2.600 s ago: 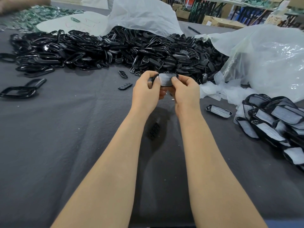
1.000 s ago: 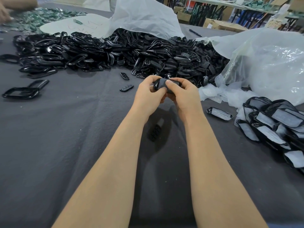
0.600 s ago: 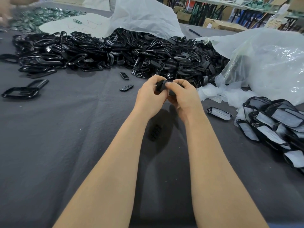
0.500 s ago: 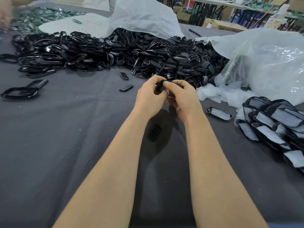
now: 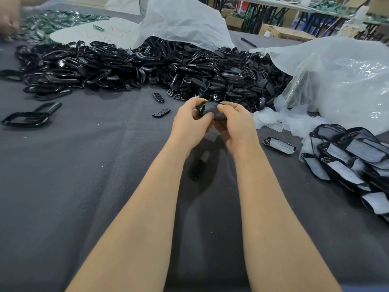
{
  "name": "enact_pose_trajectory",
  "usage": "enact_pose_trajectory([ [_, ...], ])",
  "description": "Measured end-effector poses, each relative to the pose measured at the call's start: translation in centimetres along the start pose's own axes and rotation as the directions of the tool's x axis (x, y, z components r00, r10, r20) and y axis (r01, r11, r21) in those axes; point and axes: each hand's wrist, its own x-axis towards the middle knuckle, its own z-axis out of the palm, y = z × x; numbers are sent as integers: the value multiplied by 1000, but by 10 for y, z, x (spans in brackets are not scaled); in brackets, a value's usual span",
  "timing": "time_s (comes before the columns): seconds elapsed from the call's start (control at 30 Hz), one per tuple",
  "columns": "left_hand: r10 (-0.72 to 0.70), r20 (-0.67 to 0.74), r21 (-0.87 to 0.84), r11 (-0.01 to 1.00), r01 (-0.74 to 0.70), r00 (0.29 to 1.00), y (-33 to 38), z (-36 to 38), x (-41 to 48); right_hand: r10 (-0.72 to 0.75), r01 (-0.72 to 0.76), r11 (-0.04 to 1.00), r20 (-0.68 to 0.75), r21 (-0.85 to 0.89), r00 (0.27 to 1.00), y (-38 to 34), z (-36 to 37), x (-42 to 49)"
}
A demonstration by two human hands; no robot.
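Observation:
Both my hands meet above the middle of the grey cloth table (image 5: 84,186). My left hand (image 5: 189,125) and my right hand (image 5: 237,127) together grip one small black plastic shell (image 5: 210,109), thumbs on its upper side; most of it is hidden by my fingers. A small black button pad (image 5: 200,167) lies on the cloth below my hands, between my forearms. Behind my hands spreads a big heap of black plastic shells and frames (image 5: 147,68).
Finished shells with grey film (image 5: 353,163) pile at the right; a single one (image 5: 280,145) lies apart. White plastic bags (image 5: 341,85) sit at the back right. Loose black frames (image 5: 27,118) lie at the left, small pads (image 5: 161,112) ahead. Another person's hand (image 5: 8,17) is far left.
My hands have drawn closer together and lowered slightly, turning the shell between the fingers; its grey face, shown 2.6 s ago, is now mostly covered.

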Motion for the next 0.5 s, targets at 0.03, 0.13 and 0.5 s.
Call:
enact_pose_trajectory([
  [0.03, -3, -5, -22, 1000, 3, 1000, 0, 0, 0, -3, 3, 1000, -23, 17, 1000, 0, 0, 0],
  [0.13, -18, -8, -78, 997, 17, 1000, 0, 0, 0, -14, 17, 999, -66, 45, 998, 0, -1, -1],
  [0.5, -56, -25, -151, 987, 52, 998, -1, -2, 1, -141, 132, 974, -41, -183, 989, 4, -1, 3],
])
